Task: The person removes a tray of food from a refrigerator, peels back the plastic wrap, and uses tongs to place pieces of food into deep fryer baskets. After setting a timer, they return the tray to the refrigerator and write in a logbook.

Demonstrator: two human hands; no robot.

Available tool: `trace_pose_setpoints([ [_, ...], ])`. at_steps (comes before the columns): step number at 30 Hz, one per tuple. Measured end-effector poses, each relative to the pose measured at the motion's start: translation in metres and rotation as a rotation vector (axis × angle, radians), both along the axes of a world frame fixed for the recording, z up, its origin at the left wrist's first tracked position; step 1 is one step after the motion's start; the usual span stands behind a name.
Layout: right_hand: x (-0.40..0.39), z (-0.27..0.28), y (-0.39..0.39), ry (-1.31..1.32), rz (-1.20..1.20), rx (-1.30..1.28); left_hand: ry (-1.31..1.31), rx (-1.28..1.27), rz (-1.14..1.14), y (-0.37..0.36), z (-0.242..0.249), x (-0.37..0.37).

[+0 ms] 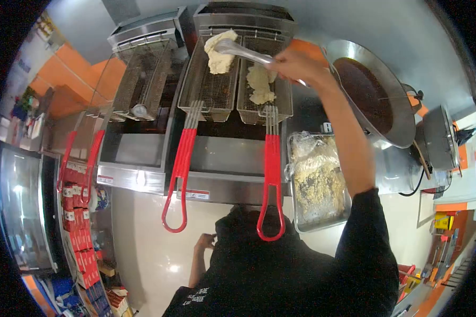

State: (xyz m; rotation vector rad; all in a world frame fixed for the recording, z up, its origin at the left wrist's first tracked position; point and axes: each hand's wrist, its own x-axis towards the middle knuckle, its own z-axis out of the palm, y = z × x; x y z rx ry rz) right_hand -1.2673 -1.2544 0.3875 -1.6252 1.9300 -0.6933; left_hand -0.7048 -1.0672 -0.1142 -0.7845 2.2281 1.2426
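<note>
My right hand (296, 66) is closed around a pair of metal tongs (251, 54). At their far end is a pale, coated piece of food (220, 59), above the middle fry basket (211, 87). More pale coated pieces (259, 83) lie in the right fry basket (281, 103), below the tongs. Both baskets have red handles that stick out toward me. My left hand (205, 242) hangs low beside my dark shirt, away from the fryer. Its fingers are loosely bent and a little apart, with nothing visible in them.
Another wire basket (143, 79) sits in the left fryer. A metal tray (320, 195) holding yellowish crumbs and plastic wrap is at the right. Beyond it stands a large pan of dark liquid (362, 95). Red boxes (82, 232) are stacked at the lower left.
</note>
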Motion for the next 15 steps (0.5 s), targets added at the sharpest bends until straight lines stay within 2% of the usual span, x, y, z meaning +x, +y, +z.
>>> trace_pose_setpoints([
  [2,0.006,-0.019,-0.061,0.152,-0.052,0.176,0.052,0.175,0.219,0.021,-0.032,0.022],
  [3,0.008,-0.030,-0.092,0.203,-0.048,0.244,0.113,0.274,0.426,0.031,-0.010,0.019],
  [4,0.010,-0.042,-0.117,0.255,-0.045,0.311,0.172,0.402,0.726,0.041,0.012,0.015],
  [5,0.014,-0.057,-0.135,0.189,-0.114,0.341,0.286,0.520,1.028,0.054,0.049,0.004],
  [7,0.025,-0.073,-0.161,0.053,-0.247,0.399,0.395,0.556,1.360,0.066,0.128,-0.031],
  [9,0.039,-0.063,-0.167,0.304,-0.160,0.388,0.267,0.424,1.357,0.068,0.157,-0.046],
  [11,0.052,-0.061,-0.167,0.541,-0.134,0.321,0.170,0.229,1.197,0.069,0.178,-0.051],
  [15,0.055,-0.018,-0.131,0.615,-0.096,0.288,0.203,0.093,0.987,0.077,0.168,-0.041],
])
